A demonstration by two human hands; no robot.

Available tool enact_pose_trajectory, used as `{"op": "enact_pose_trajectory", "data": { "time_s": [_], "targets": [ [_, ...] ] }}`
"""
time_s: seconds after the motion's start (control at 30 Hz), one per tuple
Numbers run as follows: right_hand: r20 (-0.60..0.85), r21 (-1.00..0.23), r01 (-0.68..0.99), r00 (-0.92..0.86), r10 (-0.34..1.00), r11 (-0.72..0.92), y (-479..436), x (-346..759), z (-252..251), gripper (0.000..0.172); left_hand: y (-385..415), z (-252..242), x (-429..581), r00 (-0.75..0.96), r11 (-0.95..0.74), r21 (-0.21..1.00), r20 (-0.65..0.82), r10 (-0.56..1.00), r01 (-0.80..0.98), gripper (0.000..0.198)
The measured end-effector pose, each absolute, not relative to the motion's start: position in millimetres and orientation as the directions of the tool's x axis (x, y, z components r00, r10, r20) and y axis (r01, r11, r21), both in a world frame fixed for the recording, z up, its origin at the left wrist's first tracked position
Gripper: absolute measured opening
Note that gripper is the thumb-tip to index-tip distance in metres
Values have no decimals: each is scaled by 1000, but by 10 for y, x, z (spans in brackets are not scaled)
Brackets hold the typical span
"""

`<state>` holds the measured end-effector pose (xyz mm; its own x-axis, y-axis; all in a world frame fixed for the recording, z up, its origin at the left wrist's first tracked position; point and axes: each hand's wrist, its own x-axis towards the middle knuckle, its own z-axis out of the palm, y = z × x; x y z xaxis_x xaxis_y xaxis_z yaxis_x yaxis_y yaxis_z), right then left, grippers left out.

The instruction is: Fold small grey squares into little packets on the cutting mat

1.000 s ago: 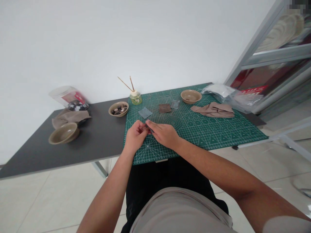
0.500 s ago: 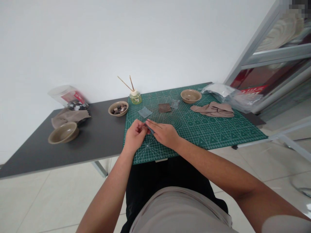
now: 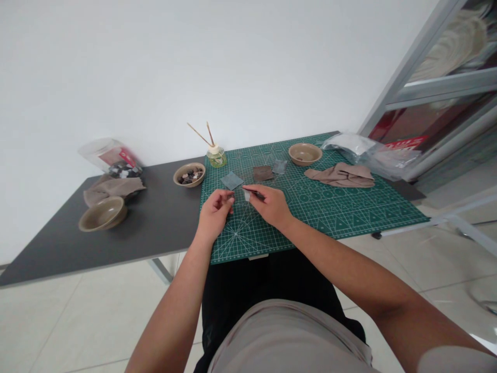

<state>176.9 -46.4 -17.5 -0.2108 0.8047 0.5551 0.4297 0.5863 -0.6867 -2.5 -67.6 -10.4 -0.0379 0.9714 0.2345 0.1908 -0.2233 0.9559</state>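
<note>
Both hands have parted since the earlier frame; the right hand [image 3: 271, 205] has drawn off toward two o'clock. Its thumb and forefinger pinch a small pale square piece [image 3: 247, 195] over the green gridded cutting mat [image 3: 349, 207], with a thin dark tool alongside it. The left hand [image 3: 214, 213] has its fingertips bunched; I cannot tell whether they hold anything. At twelve o'clock lies a flat grey fabric square [image 3: 232, 180], and at ten o'clock sits a round tan bowl [image 3: 189, 174] of dark pebbly bits.
</note>
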Motion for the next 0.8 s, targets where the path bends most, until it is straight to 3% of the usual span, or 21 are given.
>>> {"op": "enact_pose_trajectory", "data": {
  "time_s": [0.17, 0.37, 0.53, 0.8],
  "targets": [
    [563, -674, 377, -295, 772, 635, -482, 1764, -147, 28, -666, -109, -21, 10, -255, 956, 256, 967, 142, 16],
    [582, -678, 347, -284, 762, 648, -479, 1749, -143, 20, -658, -142, -12, 4, -240, 958, 243, 970, 154, 24],
    [587, -678, 327, -298, 753, 658, -468, 1745, -139, 17, -656, -159, 0, 19, -201, 978, 201, 979, 57, 31],
    [500, -750, 272, -363, 786, 603, -424, 1759, -132, 17, -678, -144, -13, 36, -183, 953, 180, 983, 242, 22]
  ]
}}
